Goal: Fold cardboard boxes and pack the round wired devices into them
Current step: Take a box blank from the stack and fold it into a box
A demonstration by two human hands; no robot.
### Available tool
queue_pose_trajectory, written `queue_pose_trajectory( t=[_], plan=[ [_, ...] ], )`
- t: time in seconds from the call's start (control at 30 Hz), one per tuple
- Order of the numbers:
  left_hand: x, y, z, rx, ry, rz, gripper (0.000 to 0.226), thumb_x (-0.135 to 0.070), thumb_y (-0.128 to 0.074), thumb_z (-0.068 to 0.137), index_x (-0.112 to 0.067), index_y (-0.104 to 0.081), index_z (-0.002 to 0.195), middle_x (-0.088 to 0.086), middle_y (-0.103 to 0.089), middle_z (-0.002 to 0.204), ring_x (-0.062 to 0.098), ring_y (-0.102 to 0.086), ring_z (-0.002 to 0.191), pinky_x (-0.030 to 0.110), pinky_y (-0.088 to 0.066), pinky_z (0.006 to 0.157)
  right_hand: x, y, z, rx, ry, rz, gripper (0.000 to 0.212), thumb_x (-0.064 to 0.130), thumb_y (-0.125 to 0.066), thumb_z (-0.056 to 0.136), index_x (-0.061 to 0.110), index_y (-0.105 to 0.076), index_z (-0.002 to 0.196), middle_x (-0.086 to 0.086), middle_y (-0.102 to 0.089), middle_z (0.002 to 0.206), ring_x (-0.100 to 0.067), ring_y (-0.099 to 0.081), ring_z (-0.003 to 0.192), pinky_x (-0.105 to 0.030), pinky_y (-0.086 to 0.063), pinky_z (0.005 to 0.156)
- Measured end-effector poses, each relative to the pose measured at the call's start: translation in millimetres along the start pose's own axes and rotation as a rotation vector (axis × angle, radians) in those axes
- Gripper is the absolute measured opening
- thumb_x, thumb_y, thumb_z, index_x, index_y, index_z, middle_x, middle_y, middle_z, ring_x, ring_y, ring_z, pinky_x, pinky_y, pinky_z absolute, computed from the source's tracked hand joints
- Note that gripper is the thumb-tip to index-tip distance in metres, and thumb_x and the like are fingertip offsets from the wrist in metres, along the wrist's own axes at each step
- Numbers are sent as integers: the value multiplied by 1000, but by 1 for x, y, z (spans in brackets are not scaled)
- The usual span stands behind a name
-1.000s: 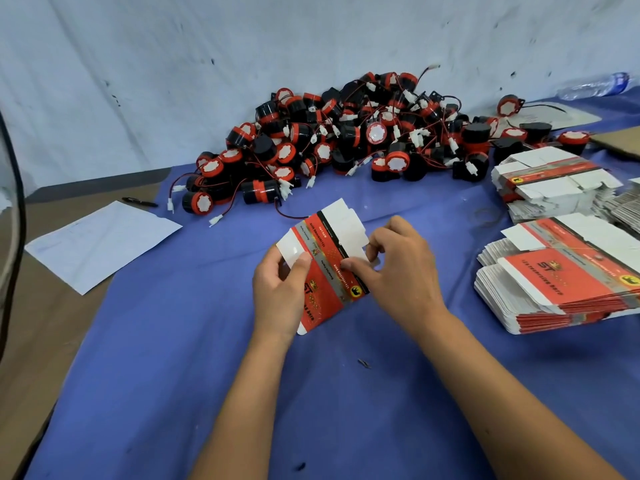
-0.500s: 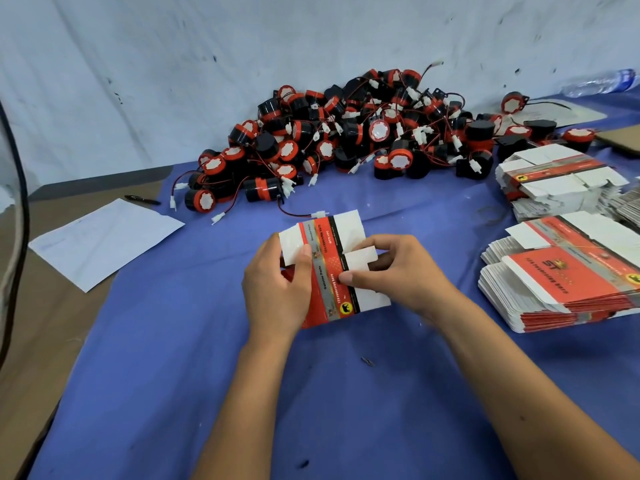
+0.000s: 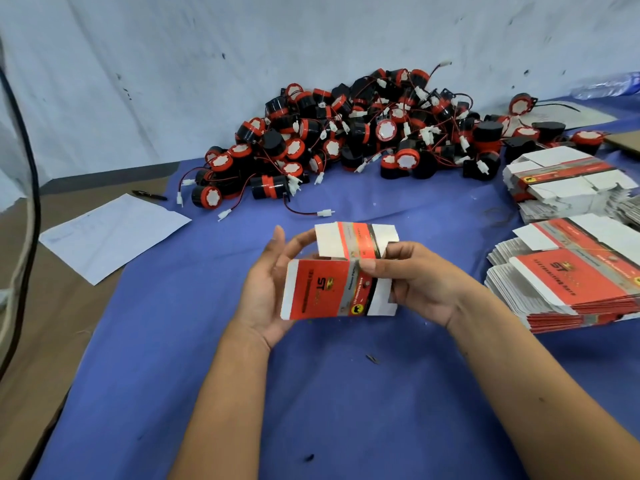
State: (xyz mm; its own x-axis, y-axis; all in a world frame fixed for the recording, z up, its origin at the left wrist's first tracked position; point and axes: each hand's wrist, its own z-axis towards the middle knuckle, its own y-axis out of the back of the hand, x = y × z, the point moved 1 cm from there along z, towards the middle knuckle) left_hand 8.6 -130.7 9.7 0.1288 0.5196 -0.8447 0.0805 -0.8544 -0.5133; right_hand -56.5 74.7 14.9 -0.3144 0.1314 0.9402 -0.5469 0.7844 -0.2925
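A red and white cardboard box (image 3: 325, 289) is held above the blue cloth, partly opened, with its white flaps sticking up at the far end. My left hand (image 3: 265, 289) cups its left side, fingers behind the flaps. My right hand (image 3: 412, 282) grips its right edge, thumb pressed on the top face. A big pile of round black and red wired devices (image 3: 363, 133) lies beyond, against the wall. Stacks of flat boxes (image 3: 571, 282) sit at the right.
A second stack of flat boxes (image 3: 568, 185) lies further back right. A white sheet of paper (image 3: 110, 233) and a pen (image 3: 149, 195) lie on the left. A plastic bottle (image 3: 606, 86) is at the far right. A black cable (image 3: 24, 188) hangs at left.
The box went from flat to partly opened and was turned so its printed red face looks up. Both hands shifted their hold on its sides.
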Motion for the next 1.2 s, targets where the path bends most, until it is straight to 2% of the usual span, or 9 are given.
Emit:
queue_pose_trajectory(
  t=[0.17, 0.27, 0.37, 0.5, 0.7, 0.8, 0.9, 1.1, 1.2],
  plan=[
    [14, -13, 1, 117, 94, -118, 45, -36, -81, 84, -11, -72, 120, 15, -70, 117, 26, -67, 109, 43, -52, 105, -4, -2, -1, 183, -1, 218, 30, 15, -69, 82, 1, -77, 107, -17, -76, 106, -28, -76, 92, -45, -62, 83],
    [25, -17, 6, 7, 209, -164, 30, -23, -45, 108, -2, -62, 122, 20, -69, 101, 21, -71, 95, 32, -54, 99, -5, -4, 1, 125, 21, 225, 34, 19, -74, 78, -1, -73, 106, -17, -77, 101, -26, -77, 84, -40, -63, 78],
    [22, -19, 6, 127, 236, -90, 42, -23, -48, 106, -7, -54, 144, 12, -63, 120, 24, -57, 118, 45, -30, 124, -3, -5, 1, 87, 38, 190, 42, 19, -76, 78, -3, -71, 113, -19, -76, 105, -26, -76, 85, -39, -63, 74],
    [16, -17, 10, 175, 254, -120, 45, -22, -43, 107, -4, -52, 147, 12, -59, 127, 26, -55, 123, 46, -24, 126, 0, -5, 2, 51, 80, 156, 53, 20, -74, 81, -6, -64, 126, -21, -73, 114, -28, -74, 91, -44, -62, 81],
    [8, -6, 5, 388, 10, -54, 99, -48, -87, 74, -25, -40, 158, 16, -41, 161, 36, -40, 148, 62, -28, 121, 0, 0, 3, 51, 78, 465, 23, 26, -69, 85, 14, -83, 98, -4, -78, 88, -14, -75, 71, -26, -61, 66],
    [5, -3, 2, 449, -146, 397, 136, -50, -98, 58, -48, -10, 162, -9, -22, 171, 19, -20, 159, 53, -24, 125, -3, 0, 3, 35, -29, 518, 21, 28, -69, 78, 16, -84, 88, 1, -75, 75, -8, -69, 58, -20, -54, 56],
    [16, -17, 5, 387, -240, 621, 148, -33, -101, 61, -44, 5, 163, -31, -23, 164, -2, -19, 155, 44, -27, 127, -9, -13, 4, 61, -139, 456, 26, 28, -78, 67, 16, -83, 90, -1, -73, 79, -9, -66, 59, -20, -50, 53],
    [36, -35, 8, 181, -341, 636, 148, -13, -94, 60, -29, 10, 164, -24, -44, 154, -9, -49, 135, 19, -50, 101, -11, -18, 7, -33, -146, 536, 31, 26, -79, 73, 7, -82, 98, -10, -77, 88, -18, -75, 68, -27, -60, 59],
    [44, -41, 8, 63, -415, 598, 142, -4, -90, 72, -43, 14, 161, -24, -64, 133, 1, -68, 114, 20, -58, 82, -13, -20, 11, -65, -146, 575, 49, 30, -75, 81, 3, -73, 122, -16, -75, 111, -27, -75, 93, -37, -61, 83]
  ],
)
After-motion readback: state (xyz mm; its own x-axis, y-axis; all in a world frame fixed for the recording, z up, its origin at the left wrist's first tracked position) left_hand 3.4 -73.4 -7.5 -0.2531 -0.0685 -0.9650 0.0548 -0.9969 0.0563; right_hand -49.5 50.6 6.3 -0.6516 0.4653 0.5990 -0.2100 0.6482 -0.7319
